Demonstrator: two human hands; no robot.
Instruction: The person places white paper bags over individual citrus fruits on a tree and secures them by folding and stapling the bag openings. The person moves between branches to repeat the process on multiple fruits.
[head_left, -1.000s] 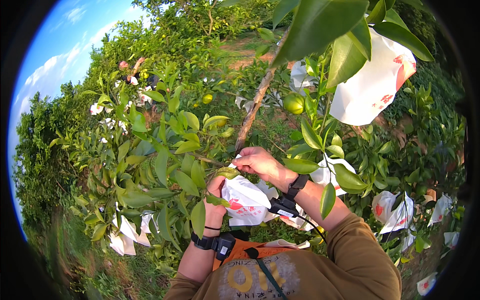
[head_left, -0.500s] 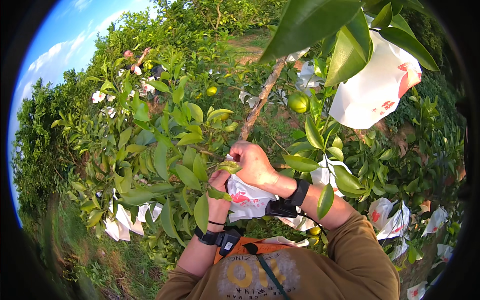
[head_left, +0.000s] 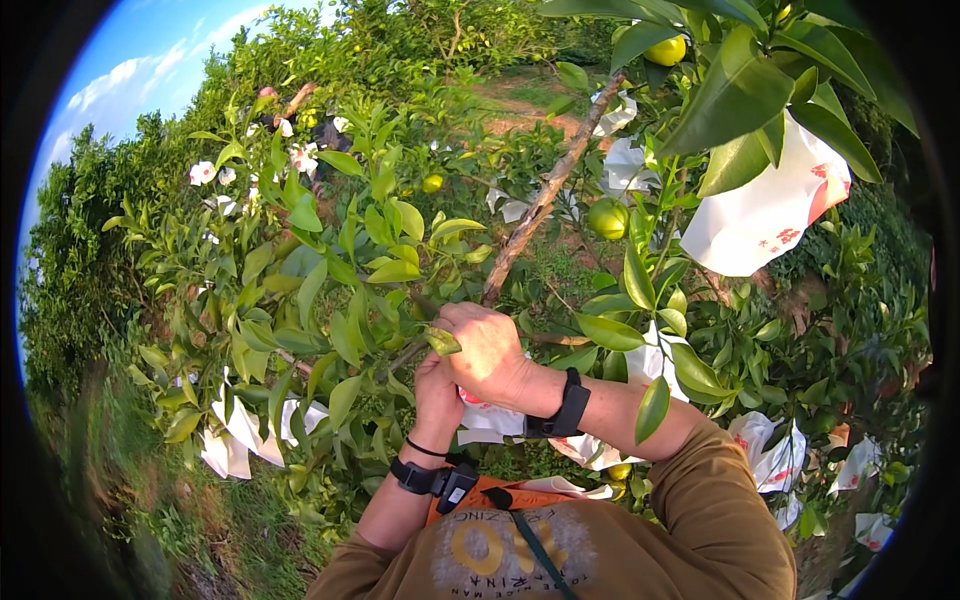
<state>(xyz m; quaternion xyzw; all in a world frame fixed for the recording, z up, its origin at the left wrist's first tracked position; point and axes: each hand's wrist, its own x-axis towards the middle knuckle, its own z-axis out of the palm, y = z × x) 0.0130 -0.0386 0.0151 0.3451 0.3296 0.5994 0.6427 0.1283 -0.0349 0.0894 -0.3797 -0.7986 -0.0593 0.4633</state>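
Observation:
My right hand (head_left: 487, 352) and my left hand (head_left: 437, 396) are pressed together at a branch in front of my chest. Both have their fingers closed at the top of a white paper fruit bag (head_left: 492, 416) with red print. The bag hangs below my hands, largely covered by the right hand and wrist. What is inside it does not show, and my fingertips are partly hidden. A curled yellow-green leaf (head_left: 442, 341) sticks out at the fingers, in front of the right hand.
A bare branch (head_left: 545, 195) slants up just beyond my hands. A large bagged fruit's white bag (head_left: 768, 215) hangs at the upper right, near a green citrus fruit (head_left: 608, 218). More bags (head_left: 240, 432) hang at the left. Beyond the leaves, another person's arm (head_left: 298, 100) shows.
My right hand has shifted left and slightly down over the left one, covering more of the bag. The fingers of both hands stay closed. The view has tilted slightly.

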